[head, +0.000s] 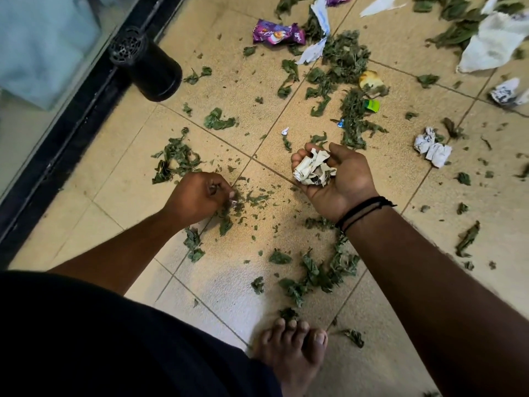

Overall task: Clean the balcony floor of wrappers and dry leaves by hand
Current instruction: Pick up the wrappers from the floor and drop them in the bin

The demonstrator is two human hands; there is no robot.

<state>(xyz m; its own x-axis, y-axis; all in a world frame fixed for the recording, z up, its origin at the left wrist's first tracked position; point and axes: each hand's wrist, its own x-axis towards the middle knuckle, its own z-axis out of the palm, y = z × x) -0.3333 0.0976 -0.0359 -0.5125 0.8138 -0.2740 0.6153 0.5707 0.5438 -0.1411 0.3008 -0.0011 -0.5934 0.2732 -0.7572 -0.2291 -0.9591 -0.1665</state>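
Cupping my right hand (333, 174) palm up, I am holding a crumpled wad of paper (313, 170) in it, my fingers curling loosely around the wad. A black cord bracelet (362, 210) is sitting on that wrist. My left hand (200, 196) is reaching down to the tiled floor (120, 156), knuckles up and fingers bunching together, their tips pinching at the dry leaf crumbs (252, 199) lying just to the right of them; I cannot tell whether anything is actually caught between them.

Between my two hands, small leaf bits are lying scattered over the tile. A clump of leaves (174, 160) is lying just beyond my left hand, and another cluster (320, 270) is lying nearer to me, under my right forearm. Beyond my right hand, a thick heap of leaves (347, 55) is spreading out, with a purple wrapper (276, 32) beside it on the left. Two crumpled white papers (432, 147) are lying to the right of my right hand, and a large white paper (498, 43) is lying far beyond them. A black cylinder (146, 63) is standing well beyond my left hand, against the dark door frame (57, 159). My bare foot (294, 353) is resting on the tile close to me.
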